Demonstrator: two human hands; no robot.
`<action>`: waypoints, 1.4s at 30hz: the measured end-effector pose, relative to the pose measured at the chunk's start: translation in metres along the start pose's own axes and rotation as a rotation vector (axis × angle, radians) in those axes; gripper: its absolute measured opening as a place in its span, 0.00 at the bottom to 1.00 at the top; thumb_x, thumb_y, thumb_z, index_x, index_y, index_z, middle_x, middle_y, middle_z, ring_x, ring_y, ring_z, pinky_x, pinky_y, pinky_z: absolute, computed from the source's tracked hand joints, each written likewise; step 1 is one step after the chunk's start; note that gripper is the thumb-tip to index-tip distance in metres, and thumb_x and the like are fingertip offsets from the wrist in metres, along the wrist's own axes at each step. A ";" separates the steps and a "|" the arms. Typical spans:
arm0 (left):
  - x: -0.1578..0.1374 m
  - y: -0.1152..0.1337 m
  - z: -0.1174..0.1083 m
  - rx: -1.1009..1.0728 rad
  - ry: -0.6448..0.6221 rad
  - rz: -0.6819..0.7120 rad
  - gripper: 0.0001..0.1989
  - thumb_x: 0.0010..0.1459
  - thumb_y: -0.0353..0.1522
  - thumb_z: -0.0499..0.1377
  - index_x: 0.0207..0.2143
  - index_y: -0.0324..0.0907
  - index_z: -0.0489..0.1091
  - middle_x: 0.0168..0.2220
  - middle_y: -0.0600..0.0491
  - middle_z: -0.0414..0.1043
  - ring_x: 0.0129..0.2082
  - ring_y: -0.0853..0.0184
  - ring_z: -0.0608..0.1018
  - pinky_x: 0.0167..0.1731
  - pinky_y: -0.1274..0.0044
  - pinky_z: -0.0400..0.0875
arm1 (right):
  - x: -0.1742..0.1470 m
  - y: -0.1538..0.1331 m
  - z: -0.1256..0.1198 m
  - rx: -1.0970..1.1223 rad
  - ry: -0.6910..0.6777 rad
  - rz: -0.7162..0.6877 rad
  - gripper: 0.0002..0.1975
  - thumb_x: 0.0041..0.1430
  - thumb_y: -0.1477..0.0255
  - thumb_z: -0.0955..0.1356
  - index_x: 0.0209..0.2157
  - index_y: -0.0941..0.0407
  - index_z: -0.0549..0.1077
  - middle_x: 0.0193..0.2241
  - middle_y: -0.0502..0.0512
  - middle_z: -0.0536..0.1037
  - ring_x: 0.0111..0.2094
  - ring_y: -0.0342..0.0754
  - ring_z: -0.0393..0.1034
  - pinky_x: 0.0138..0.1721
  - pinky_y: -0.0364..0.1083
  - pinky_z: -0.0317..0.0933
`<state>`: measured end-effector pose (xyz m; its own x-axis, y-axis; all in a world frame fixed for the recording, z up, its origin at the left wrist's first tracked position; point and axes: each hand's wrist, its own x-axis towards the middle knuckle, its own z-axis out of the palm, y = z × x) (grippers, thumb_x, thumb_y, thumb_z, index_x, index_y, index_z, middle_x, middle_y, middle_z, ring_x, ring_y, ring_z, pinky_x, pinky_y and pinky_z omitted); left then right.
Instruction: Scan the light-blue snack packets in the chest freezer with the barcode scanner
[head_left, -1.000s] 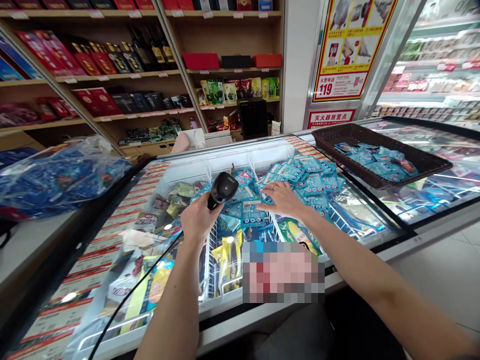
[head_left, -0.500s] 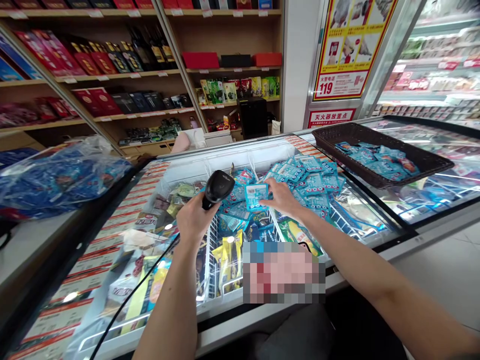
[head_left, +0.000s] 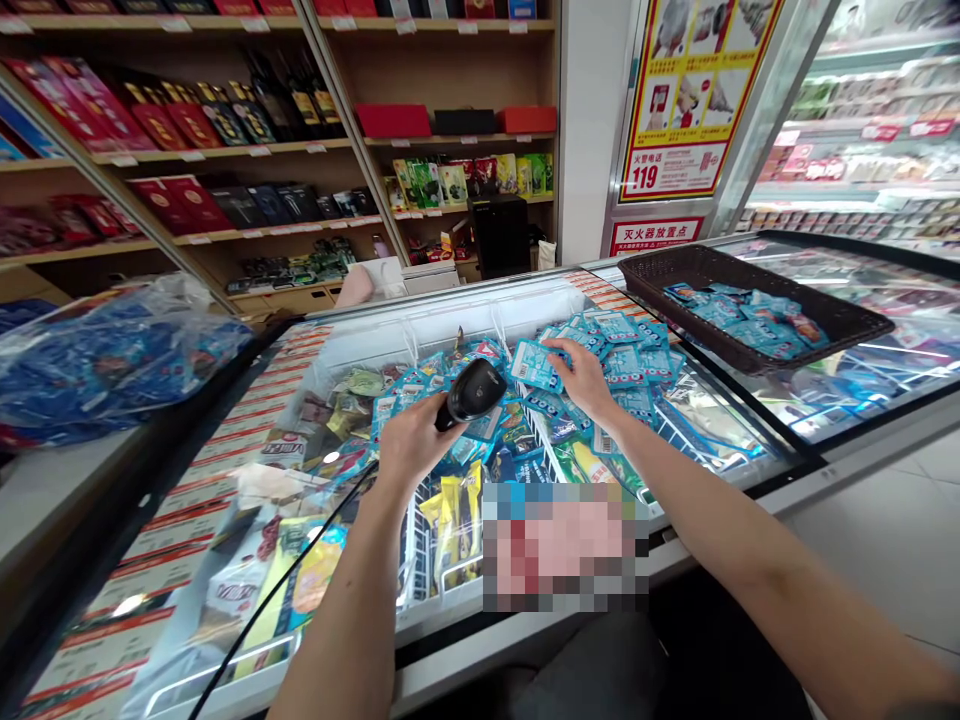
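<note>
A black barcode scanner point(head_left: 474, 392) is gripped in my left hand point(head_left: 411, 445), its head tilted toward the right. Its black cable point(head_left: 289, 570) runs down past my left forearm. My right hand point(head_left: 583, 382) pinches the edge of a flat blue packet point(head_left: 534, 365), which shows a white barcode label at its left end. Around and behind it lies a heap of similar blue packets point(head_left: 626, 365), on the glass top of a chest freezer point(head_left: 420, 620). More blue packets lie partly behind the scanner. Yellow-wrapped items point(head_left: 450, 510) show through the glass below.
At right on the freezer stands a dark brown basket point(head_left: 847, 310) holding several blue packets. A clear plastic bag point(head_left: 112, 360) of blue packets lies at left. Shelves point(head_left: 465, 140) with boxes and bottles stand behind. Part of someone's bare skin point(head_left: 355, 286) shows beyond the freezer.
My right hand has moved the blue packet slightly right and back, turning it from upright to flatter. The scanner has shifted right and downward in my left hand.
</note>
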<state>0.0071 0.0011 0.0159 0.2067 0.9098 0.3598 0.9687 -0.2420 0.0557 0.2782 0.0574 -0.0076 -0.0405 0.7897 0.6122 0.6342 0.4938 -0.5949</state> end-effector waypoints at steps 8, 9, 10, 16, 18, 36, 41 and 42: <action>0.000 0.007 -0.001 -0.040 -0.032 0.106 0.17 0.54 0.44 0.52 0.42 0.45 0.68 0.39 0.52 0.75 0.37 0.63 0.75 0.27 0.77 0.59 | -0.002 0.001 -0.001 -0.113 -0.021 -0.005 0.17 0.63 0.68 0.55 0.48 0.54 0.68 0.47 0.55 0.72 0.46 0.49 0.66 0.45 0.46 0.58; 0.000 0.008 0.000 -0.039 -0.034 0.120 0.17 0.54 0.44 0.52 0.42 0.45 0.68 0.38 0.52 0.75 0.36 0.63 0.75 0.27 0.77 0.59 | -0.002 0.001 -0.001 -0.115 -0.020 -0.008 0.17 0.63 0.68 0.55 0.48 0.54 0.68 0.47 0.55 0.72 0.45 0.49 0.66 0.45 0.46 0.59; 0.000 0.008 0.000 -0.038 -0.038 0.132 0.17 0.54 0.44 0.52 0.42 0.45 0.68 0.38 0.52 0.75 0.36 0.63 0.75 0.27 0.77 0.59 | -0.002 0.001 0.000 -0.112 -0.016 -0.013 0.17 0.63 0.68 0.55 0.48 0.55 0.68 0.47 0.55 0.72 0.45 0.49 0.66 0.45 0.46 0.59; -0.001 0.014 0.001 -0.030 -0.056 0.147 0.17 0.55 0.43 0.52 0.42 0.45 0.68 0.38 0.52 0.74 0.36 0.63 0.75 0.27 0.77 0.60 | -0.002 0.003 0.001 -0.072 -0.007 -0.008 0.16 0.62 0.68 0.57 0.47 0.55 0.68 0.46 0.55 0.73 0.47 0.49 0.65 0.47 0.47 0.58; -0.001 0.015 0.001 -0.017 -0.055 0.146 0.17 0.55 0.43 0.52 0.42 0.44 0.68 0.38 0.51 0.74 0.36 0.62 0.75 0.27 0.77 0.59 | -0.002 0.003 0.001 -0.059 -0.005 -0.003 0.16 0.62 0.68 0.57 0.47 0.54 0.68 0.46 0.55 0.73 0.46 0.50 0.66 0.47 0.47 0.58; -0.001 0.015 0.004 -0.030 -0.033 0.159 0.16 0.54 0.43 0.53 0.42 0.45 0.68 0.37 0.52 0.75 0.35 0.62 0.75 0.26 0.77 0.58 | -0.003 0.000 0.002 -0.078 -0.008 -0.013 0.16 0.62 0.68 0.56 0.47 0.55 0.68 0.46 0.55 0.73 0.47 0.49 0.65 0.49 0.47 0.57; -0.001 0.013 0.002 -0.019 -0.045 0.127 0.17 0.54 0.43 0.52 0.43 0.45 0.68 0.39 0.51 0.75 0.37 0.62 0.76 0.27 0.77 0.60 | 0.001 0.005 -0.004 -0.130 0.054 0.023 0.16 0.62 0.69 0.57 0.47 0.55 0.68 0.46 0.55 0.73 0.47 0.49 0.65 0.49 0.47 0.56; -0.001 0.012 0.002 -0.008 -0.039 0.112 0.17 0.54 0.43 0.52 0.43 0.45 0.68 0.39 0.51 0.75 0.38 0.61 0.76 0.27 0.77 0.60 | 0.002 0.009 -0.008 -0.155 0.076 0.045 0.16 0.61 0.70 0.57 0.47 0.55 0.68 0.46 0.56 0.73 0.47 0.50 0.65 0.49 0.48 0.56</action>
<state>0.0186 -0.0023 0.0148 0.3185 0.8894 0.3279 0.9382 -0.3452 0.0252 0.2895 0.0607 -0.0073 0.0455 0.7768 0.6281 0.7458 0.3919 -0.5388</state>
